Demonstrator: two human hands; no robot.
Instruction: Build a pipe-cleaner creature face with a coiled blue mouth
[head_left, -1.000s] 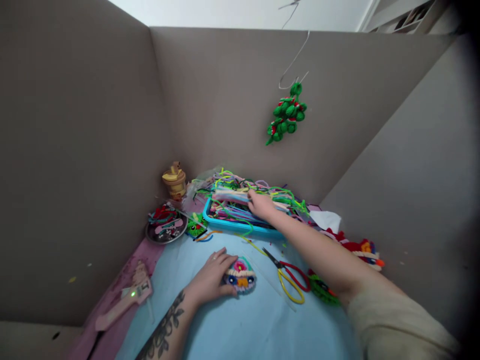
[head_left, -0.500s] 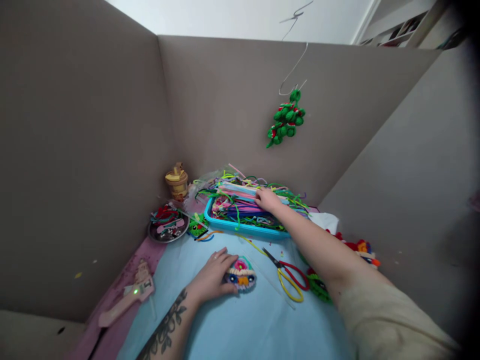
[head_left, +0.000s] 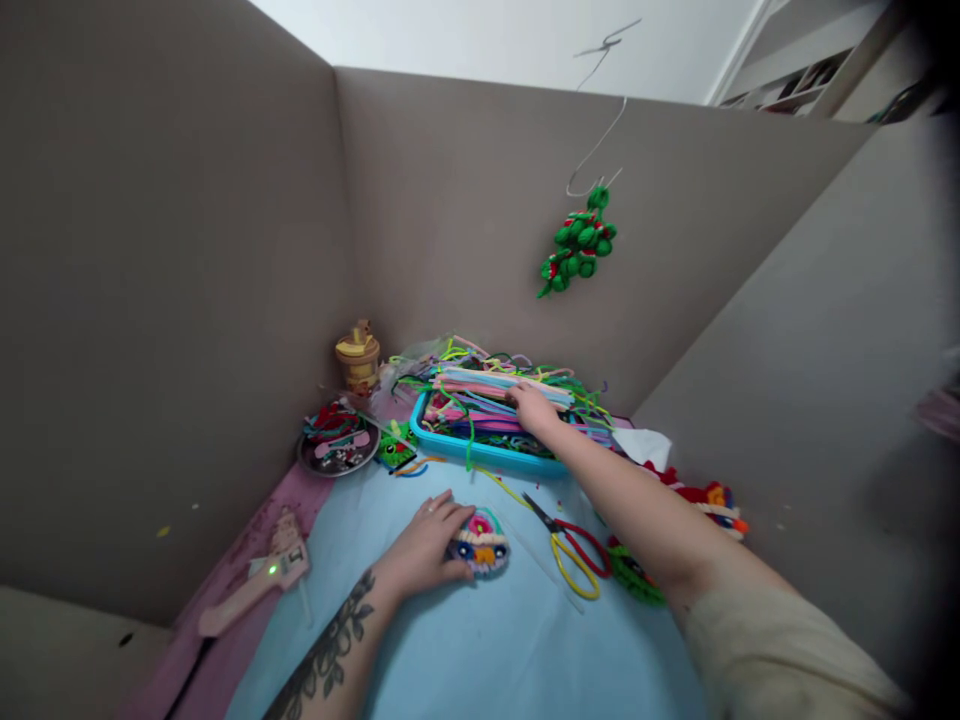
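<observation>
My left hand (head_left: 427, 548) rests on the blue cloth, fingers and thumb curled round the left edge of a small round pipe-cleaner face (head_left: 484, 556). The piece has a pink flower shape, a cream band, dark eyes and an orange beak-like patch. Stretched far forward, my right hand (head_left: 535, 408) has its bent fingers down among the pipe cleaners (head_left: 469, 385), which lie in pink, blue and purple bundles over a turquoise tray (head_left: 495, 458). Its fingertips are partly hidden there. Scissors with red and yellow handles (head_left: 576, 560) lie between my arms.
A pink glue gun (head_left: 259, 590) with a green light lies at left. Behind it are a metal bowl (head_left: 305, 462) of scraps and a tan cup (head_left: 360, 362). A green craft (head_left: 581, 245) hangs from a wire. Finished-looking pieces (head_left: 637, 575) sit by my right forearm. Grey panels surround the table.
My right hand has shifted slightly toward me over the pipe cleaners, its fingers lower on the bundle. The left hand stays on the pipe-cleaner face. The camera view has turned a little.
</observation>
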